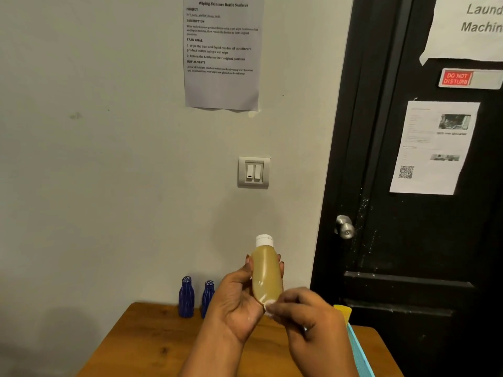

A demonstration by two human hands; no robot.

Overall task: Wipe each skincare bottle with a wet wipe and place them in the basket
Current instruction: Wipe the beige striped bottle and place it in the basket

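While the fingers of the left hand (236,303) curl round the amber bottle (265,273), I see it held upright, white cap up, above the middle of the tabletop (136,344). The right hand (307,322) pinches a small white wet wipe (269,308) against the bottle's base. Two blue bottles (186,297) (208,297) stand side by side at the tabletop's far edge, by the wall. The light blue basket (359,346) shows at the right edge, only its rim visible.
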